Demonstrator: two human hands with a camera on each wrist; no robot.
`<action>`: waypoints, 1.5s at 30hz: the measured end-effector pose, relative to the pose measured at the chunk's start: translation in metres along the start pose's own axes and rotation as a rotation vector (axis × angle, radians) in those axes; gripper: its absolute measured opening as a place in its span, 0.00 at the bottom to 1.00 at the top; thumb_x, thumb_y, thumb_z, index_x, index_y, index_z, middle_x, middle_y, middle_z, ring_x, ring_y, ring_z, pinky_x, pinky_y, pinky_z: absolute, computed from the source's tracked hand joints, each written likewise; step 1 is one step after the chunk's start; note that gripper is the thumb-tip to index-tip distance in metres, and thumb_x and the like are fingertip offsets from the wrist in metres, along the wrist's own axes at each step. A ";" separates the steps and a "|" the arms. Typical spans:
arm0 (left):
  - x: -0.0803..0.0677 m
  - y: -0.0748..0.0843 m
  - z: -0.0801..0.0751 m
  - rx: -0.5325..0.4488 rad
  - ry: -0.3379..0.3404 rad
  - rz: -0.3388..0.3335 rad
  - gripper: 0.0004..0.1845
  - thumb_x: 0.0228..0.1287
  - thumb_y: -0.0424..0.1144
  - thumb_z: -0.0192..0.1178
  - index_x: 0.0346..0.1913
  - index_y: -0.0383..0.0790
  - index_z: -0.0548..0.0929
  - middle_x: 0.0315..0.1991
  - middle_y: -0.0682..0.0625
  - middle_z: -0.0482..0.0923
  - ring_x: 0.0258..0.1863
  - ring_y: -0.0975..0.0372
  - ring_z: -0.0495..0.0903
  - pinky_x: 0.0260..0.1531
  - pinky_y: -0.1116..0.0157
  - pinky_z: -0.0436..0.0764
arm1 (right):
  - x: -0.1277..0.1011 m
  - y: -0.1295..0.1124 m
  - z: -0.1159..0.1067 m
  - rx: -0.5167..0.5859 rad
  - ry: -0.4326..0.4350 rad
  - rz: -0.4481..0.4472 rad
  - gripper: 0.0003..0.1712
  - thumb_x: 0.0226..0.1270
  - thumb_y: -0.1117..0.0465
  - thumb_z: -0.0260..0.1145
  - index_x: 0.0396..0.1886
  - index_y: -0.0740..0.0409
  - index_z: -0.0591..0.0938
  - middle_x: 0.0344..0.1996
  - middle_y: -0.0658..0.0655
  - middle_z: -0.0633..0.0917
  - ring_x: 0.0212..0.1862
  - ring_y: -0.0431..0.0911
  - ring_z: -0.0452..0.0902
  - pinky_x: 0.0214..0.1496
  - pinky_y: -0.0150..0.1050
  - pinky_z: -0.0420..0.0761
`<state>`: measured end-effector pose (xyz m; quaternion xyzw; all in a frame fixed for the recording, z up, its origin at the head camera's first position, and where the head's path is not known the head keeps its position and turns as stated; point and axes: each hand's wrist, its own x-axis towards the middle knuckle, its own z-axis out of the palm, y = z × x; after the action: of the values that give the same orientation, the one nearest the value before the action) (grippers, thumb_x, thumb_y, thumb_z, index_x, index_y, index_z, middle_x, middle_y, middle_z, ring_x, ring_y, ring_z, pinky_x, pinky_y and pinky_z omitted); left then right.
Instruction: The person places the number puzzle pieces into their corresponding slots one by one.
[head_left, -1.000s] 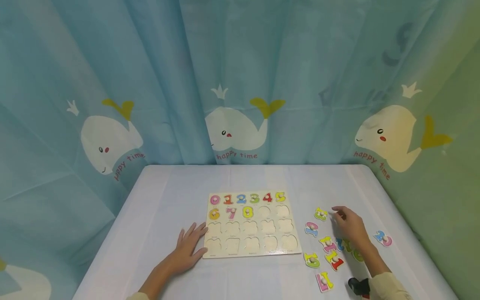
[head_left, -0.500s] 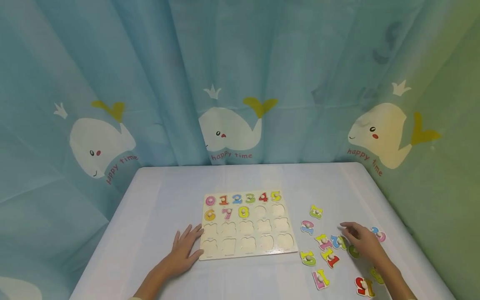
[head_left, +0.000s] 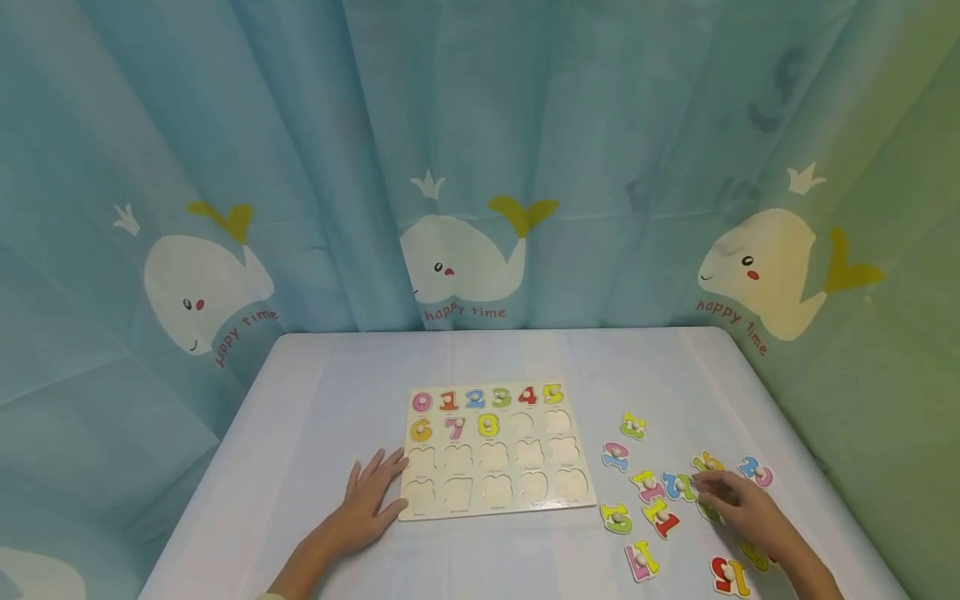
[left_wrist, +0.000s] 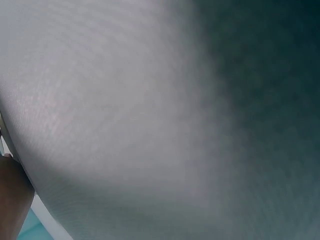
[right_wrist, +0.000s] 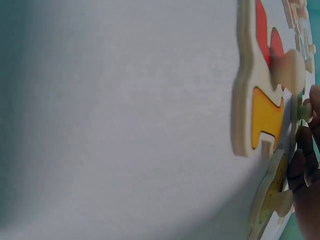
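Left hand (head_left: 367, 502) lay flat, fingers spread, against the pale wooden number-puzzle board (head_left: 495, 450) at centre | right hand (head_left: 742, 508) reached, fingers loosely bent, grip unclear, over coloured number pieces (head_left: 660, 500) lower right | risk: knuckles could scatter the crowded neighbours.

The head view looks down across the table (head_left: 315, 392); both wrist views skim its cloth closely, the right one sharing the loose number pieces (right_wrist: 262, 95).
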<state>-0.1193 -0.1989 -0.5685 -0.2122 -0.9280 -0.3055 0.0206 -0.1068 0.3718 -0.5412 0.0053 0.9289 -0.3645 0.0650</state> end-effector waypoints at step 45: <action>0.001 0.003 -0.003 -0.015 -0.001 0.004 0.29 0.62 0.42 0.59 0.65 0.35 0.68 0.68 0.41 0.61 0.68 0.40 0.51 0.60 0.36 0.36 | -0.016 0.012 0.003 0.021 0.028 0.039 0.25 0.61 0.51 0.67 0.52 0.63 0.79 0.48 0.59 0.82 0.42 0.26 0.73 0.43 0.27 0.76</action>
<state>-0.1189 -0.1977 -0.5645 -0.2141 -0.9253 -0.3124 0.0192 -0.0901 0.3789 -0.5498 0.0293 0.9256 -0.3727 0.0591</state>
